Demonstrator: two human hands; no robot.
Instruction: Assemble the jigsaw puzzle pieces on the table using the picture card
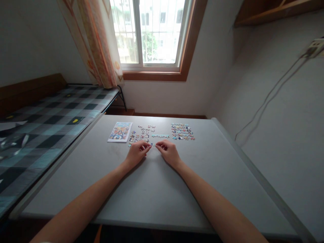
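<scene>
Over the middle of the white table (pixel 141 189), my left hand (pixel 137 152) and my right hand (pixel 169 151) face each other with their fingertips pinched. Between the fingertips is a small bluish jigsaw puzzle piece (pixel 153 144), gripped from both sides; whether it is one piece or two joined is too small to tell. Just beyond my hands lies a joined strip of light-green puzzle pieces (pixel 160 136). Loose puzzle pieces (pixel 138 136) are spread to the left, partly hidden behind my left hand. A denser group of puzzle pieces (pixel 181 131) sits to the right.
A printed picture sheet (pixel 119 132) with cartoon figures lies at the table's far left. A bed with a checked cover (pixel 63 108) stands along the left side. A window (pixel 154 33) with a curtain (pixel 97 44) is ahead. A cable (pixel 268 96) hangs on the right wall.
</scene>
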